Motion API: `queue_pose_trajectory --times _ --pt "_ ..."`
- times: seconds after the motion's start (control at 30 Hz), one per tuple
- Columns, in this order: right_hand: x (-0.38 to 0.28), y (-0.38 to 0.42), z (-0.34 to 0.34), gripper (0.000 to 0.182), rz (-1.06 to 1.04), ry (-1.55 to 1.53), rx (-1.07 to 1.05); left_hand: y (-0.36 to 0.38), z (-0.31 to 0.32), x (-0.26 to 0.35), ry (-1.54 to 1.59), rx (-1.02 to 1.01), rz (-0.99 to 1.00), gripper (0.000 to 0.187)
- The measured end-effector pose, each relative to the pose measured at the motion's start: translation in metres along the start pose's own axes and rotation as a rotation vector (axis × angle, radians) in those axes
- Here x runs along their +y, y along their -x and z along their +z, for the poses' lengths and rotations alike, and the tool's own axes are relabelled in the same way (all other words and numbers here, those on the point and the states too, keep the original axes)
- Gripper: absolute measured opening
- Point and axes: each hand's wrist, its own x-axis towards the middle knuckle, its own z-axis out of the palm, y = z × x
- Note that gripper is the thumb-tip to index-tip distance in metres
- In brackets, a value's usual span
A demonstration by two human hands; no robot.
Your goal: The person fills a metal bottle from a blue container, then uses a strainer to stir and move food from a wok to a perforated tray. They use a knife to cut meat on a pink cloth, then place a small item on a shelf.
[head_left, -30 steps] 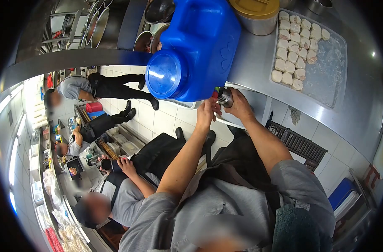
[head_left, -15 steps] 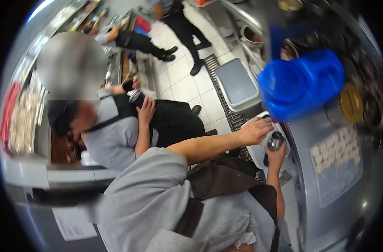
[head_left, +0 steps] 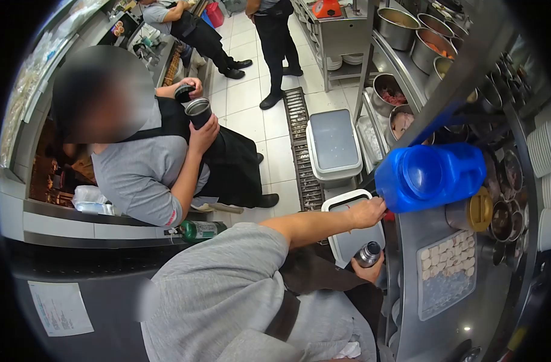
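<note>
My left hand point(head_left: 367, 213) is at the lower left corner of a large blue plastic jug point(head_left: 456, 175), its fingers curled together against or just beside the edge. Whatever may be between those fingers is hidden. Below it, my right hand point(head_left: 371, 273) is wrapped round a steel-topped flask point(head_left: 368, 254), its top facing up toward me. Beneath both hands is a white-rimmed tub with a grey lid point(head_left: 346, 241). Left of me, a co-worker's hands hold a dark steel-rimmed cup point(head_left: 198, 111) and a black lid point(head_left: 183, 92).
A steel counter point(head_left: 402, 265) carries the jug and a clear tray point(head_left: 435, 298) of pale round pieces. Behind the jug stands a gold-lidded container point(head_left: 480, 209). Steel pots point(head_left: 398, 29) line the rack. Another lidded tub point(head_left: 334, 142) stands beside the floor grate point(head_left: 301, 139). Two other people stand farther back.
My left hand has moved down to the jug's corner. My right hand has lowered with the flask and shifted left. The view has turned, and the co-worker's cup now shows its open top.
</note>
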Motion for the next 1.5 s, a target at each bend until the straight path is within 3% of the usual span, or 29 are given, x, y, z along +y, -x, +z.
queue_pose_trajectory --times 0.17,0.2,0.27,0.33,0.4,0.43,0.57,0.6,0.7,0.73,0.87,0.97,1.03,1.1,1.23,1.3,1.43,1.5 --pt "-0.039 0.003 0.006 0.088 0.076 0.042 -0.041 0.011 -0.009 -0.013 -0.108 -0.16 0.008 0.046" --pt "-0.036 0.004 0.009 0.088 0.039 0.082 -0.034 0.022 -0.017 -0.022 -0.059 -0.24 0.002 0.055" --pt "-0.051 0.004 0.016 0.088 0.003 0.075 -0.027 0.04 -0.066 -0.032 -0.029 -0.549 -0.127 0.056" --pt "-0.059 0.004 0.03 0.089 -0.031 0.057 0.022 0.087 -0.065 -0.096 0.014 -0.555 -0.141 0.053" --pt "-0.078 0.003 0.046 0.09 -0.086 0.074 0.078 0.115 -0.106 -0.134 -0.077 -0.853 -0.468 0.042" --pt "-0.093 -0.001 0.056 0.09 -0.098 0.072 0.095 0.133 -0.11 -0.167 -0.204 -0.971 -0.444 0.037" --pt "-0.118 -0.018 0.092 0.089 -0.122 -0.028 0.077 0.167 -0.155 -0.239 -0.218 -0.874 -0.571 0.038" --pt "-0.127 -0.027 0.101 0.089 -0.128 -0.064 0.026 0.162 -0.169 -0.25 -0.257 -0.798 -0.639 0.039" --pt "-0.156 -0.05 0.125 0.089 -0.174 -0.092 -0.038 0.131 -0.199 -0.281 -0.241 -0.615 -0.6 0.04" --pt "-0.167 -0.058 0.131 0.089 -0.193 -0.097 -0.05 0.119 -0.206 -0.289 -0.22 -0.504 -0.615 0.033" --pt "-0.195 -0.101 0.158 0.085 -0.245 -0.245 -0.107 0.067 -0.234 -0.328 -0.147 -0.321 -0.657 0.035" --pt "-0.211 -0.128 0.175 0.084 -0.264 -0.2 -0.106 0.059 -0.252 -0.348 -0.057 -0.42 -0.811 0.034" --pt "-0.212 -0.15 0.189 0.085 -0.312 -0.216 -0.094 0.074 -0.265 -0.364 -0.108 -0.375 -0.77 0.033" --pt "-0.216 -0.172 0.2 0.084 -0.332 -0.238 -0.089 0.1 -0.251 -0.416 -0.185 -0.575 -0.905 0.042" --pt "-0.249 -0.205 0.206 0.083 -0.269 -0.171 -0.105 0.118 -0.255 -0.451 -0.304 -0.936 -0.879 0.035" --pt "-0.266 -0.224 0.209 0.083 -0.241 -0.147 -0.141 0.098 -0.27 -0.444 -0.163 -0.918 -1.101 0.035" --pt "-0.281 -0.269 0.238 0.085 -0.318 -0.108 -0.091 0.044 -0.262 -0.507 -0.215 -0.995 -1.033 0.031" --pt "-0.289 -0.29 0.26 0.086 -0.297 -0.098 -0.037 -0.008 -0.272 -0.53 -0.244 -1.071 -0.895 0.031"
